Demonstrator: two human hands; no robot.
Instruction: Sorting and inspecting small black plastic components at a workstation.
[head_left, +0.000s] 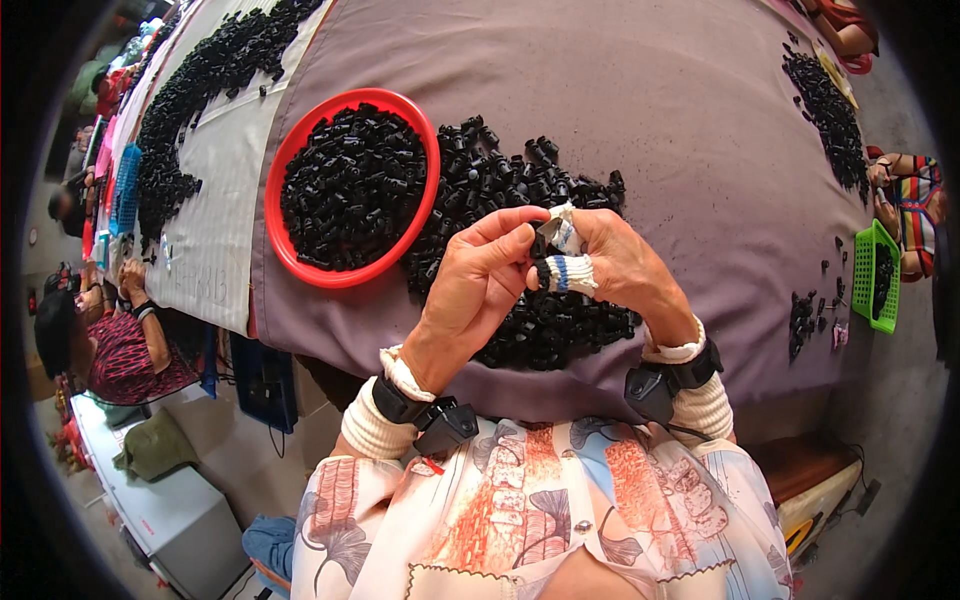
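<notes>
Black plastic pieces [555,322] heap right of a round red tub [433,165] on mauve cloth [680,110]; left hand [470,275] and right hand [632,265] together pinch a small dark piece [541,243].

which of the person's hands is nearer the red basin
Left: the left hand is just to the lower right of the red basin; the right hand is farther right.
</notes>
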